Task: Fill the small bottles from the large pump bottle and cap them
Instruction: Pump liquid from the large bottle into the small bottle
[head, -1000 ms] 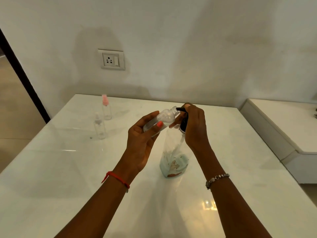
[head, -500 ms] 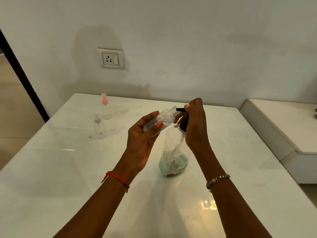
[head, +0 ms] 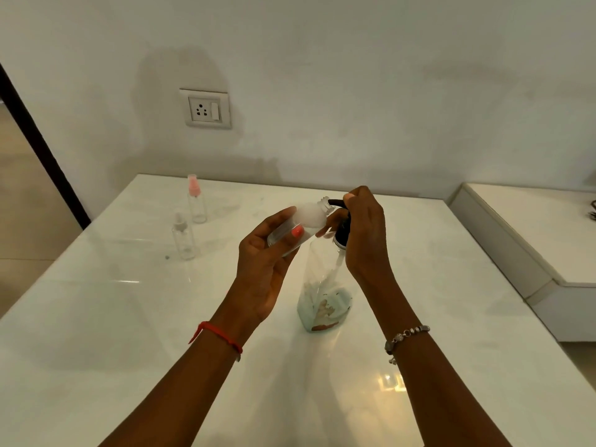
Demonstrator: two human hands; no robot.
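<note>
A large clear pump bottle [head: 324, 291] with a little pale liquid at its base stands mid-table. Its black pump head [head: 342, 225] is gripped by my right hand [head: 362, 233], fingers curled over the top. My left hand [head: 267, 253] holds a small uncapped clear bottle [head: 306, 221] tilted, its threaded mouth right at the black spout. Two more small clear bottles stand at the back left: one with a pink sprayer [head: 196, 200], one with a clear sprayer [head: 183, 237].
The glossy white table [head: 113, 317] runs to a white wall with a power socket [head: 206, 109]. A lower white ledge [head: 532, 227] sits to the right. A dark door frame [head: 42, 150] stands at the left.
My right hand rose slightly on the pump head and then stayed there. The small bottle stays at the spout.
</note>
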